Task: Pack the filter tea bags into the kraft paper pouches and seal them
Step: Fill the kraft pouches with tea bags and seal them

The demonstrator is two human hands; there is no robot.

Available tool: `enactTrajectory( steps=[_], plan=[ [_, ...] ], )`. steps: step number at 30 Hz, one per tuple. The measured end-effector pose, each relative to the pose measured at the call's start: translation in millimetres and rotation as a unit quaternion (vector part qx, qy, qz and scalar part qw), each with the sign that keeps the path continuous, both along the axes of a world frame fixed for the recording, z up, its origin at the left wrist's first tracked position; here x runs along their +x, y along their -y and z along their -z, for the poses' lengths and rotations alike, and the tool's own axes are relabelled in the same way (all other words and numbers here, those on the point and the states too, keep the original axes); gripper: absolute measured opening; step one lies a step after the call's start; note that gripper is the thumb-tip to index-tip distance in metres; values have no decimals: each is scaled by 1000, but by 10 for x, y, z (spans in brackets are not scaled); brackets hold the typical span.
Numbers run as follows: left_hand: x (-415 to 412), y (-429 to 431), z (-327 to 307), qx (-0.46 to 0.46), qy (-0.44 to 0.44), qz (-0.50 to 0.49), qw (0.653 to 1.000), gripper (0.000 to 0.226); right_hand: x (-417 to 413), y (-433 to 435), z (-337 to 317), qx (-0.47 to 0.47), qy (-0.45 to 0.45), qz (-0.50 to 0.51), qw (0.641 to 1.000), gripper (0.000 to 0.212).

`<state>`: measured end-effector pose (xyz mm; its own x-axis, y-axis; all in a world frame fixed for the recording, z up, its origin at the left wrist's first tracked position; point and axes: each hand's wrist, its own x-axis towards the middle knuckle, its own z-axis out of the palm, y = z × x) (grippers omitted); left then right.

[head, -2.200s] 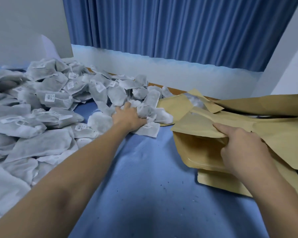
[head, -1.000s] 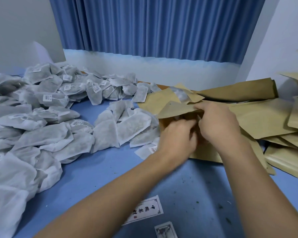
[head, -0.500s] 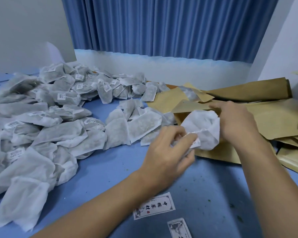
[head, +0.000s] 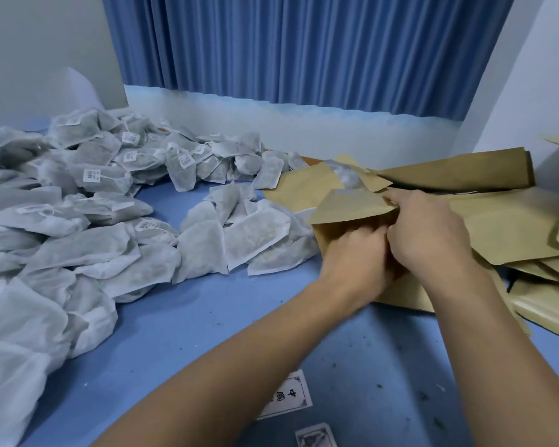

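Note:
An open kraft paper pouch (head: 349,208) lies on the blue table (head: 191,321), right of centre. My right hand (head: 430,233) pinches the pouch's upper lip and holds the mouth open. My left hand (head: 357,253) has its curled fingers pushed into that mouth. The filter tea bag it carried is hidden inside the pouch. A big heap of white filter tea bags (head: 104,201) covers the left half of the table, and the nearest ones (head: 255,233) lie just left of the pouch.
Several flat kraft pouches (head: 504,221) are piled on the right, up against the white wall. Two printed labels (head: 288,398) lie on the near table between my forearms. A blue curtain (head: 304,50) hangs behind.
Half a second ago my left hand held a white tea bag in front of the pouch. It has since moved into the pouch mouth, and the tea bag is out of sight.

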<state>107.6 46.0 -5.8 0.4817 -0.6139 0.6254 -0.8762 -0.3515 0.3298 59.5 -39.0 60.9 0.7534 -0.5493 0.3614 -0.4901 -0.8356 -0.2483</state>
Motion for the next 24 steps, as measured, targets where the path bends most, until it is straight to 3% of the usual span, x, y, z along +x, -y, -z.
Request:
enactTrajectory(
  steps=[2,3,5,6,8,9,11,14,16,20,22,24],
  plan=[
    [151,-307,99,-130,161,10,978,16,-1,1,-21,11,2,15,1000,48],
    [242,-486,129,-193,156,-15,969,20,9,-3,-35,19,4,21,1000,46],
    [368,-780,155,-239,30,-175,955,28,4,-5,-62,33,3,26,999,45],
    [412,-856,198,-180,-54,-258,948,34,-11,-14,-73,38,2,24,999,45],
    [501,-929,359,-35,-115,-279,953,38,-45,-27,-61,48,-1,25,999,49],
    [512,-944,386,-21,-115,-264,958,33,-55,-25,-52,48,-2,26,999,50],
    [470,-974,328,-101,-129,-268,949,22,-69,-28,-65,50,5,24,998,48],
    [321,-934,209,-255,-25,-246,935,23,-78,5,-101,59,8,23,998,47],
    [135,-819,163,-313,93,-162,931,25,-78,15,-95,61,12,24,998,46],
    [-216,-502,189,-203,192,-9,960,26,-61,40,-103,55,10,5,998,41],
    [-284,-298,153,-77,119,-12,990,22,-75,47,-135,63,6,-11,998,47],
    [-189,-58,54,40,50,-63,996,24,-109,27,-169,51,1,-41,998,58]
  ],
)
